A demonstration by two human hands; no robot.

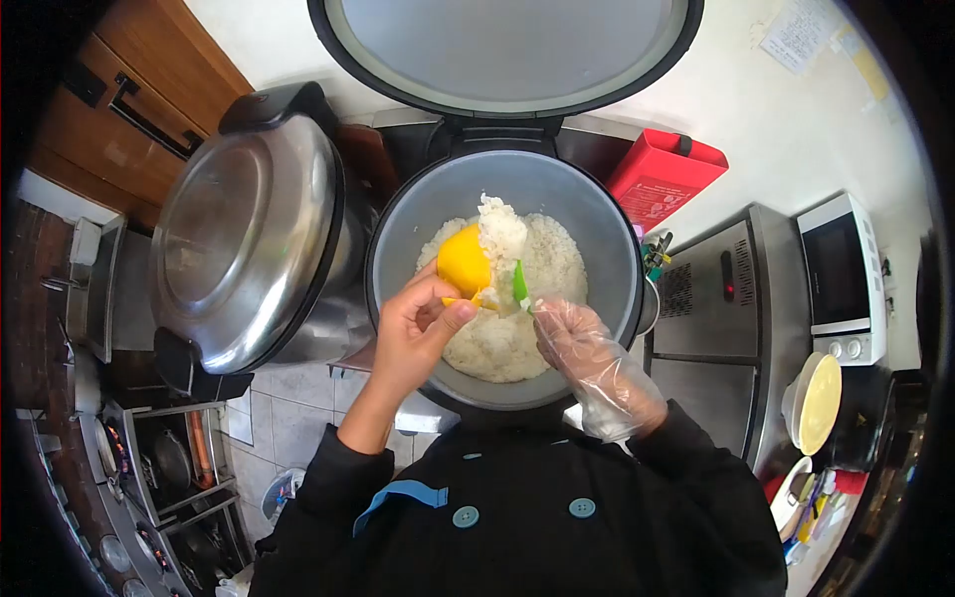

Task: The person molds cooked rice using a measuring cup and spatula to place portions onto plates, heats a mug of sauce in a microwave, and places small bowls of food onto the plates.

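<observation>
My left hand [420, 320], bare, grips a yellow cup [463, 264] by its near side. The cup is tipped on its side, and a clump of white rice [502, 231] shows at its mouth. In a clear plastic glove, my right hand [582, 350] closes on a small green utensil [520, 283]; its exact kind is unclear. Some grains cling around the utensil. Both hands are over the open rice cooker [403, 214], which holds a bed of cooked rice [557, 269]. Its lid [517, 50] stands raised behind.
A second large steel cooker [239, 239] with its lid down stands at the left. To the right are a red box [668, 179], a steel cabinet [706, 298], a white microwave [846, 269] and a yellow bowl [818, 403]. Metal racks [179, 448] hold pans at the lower left.
</observation>
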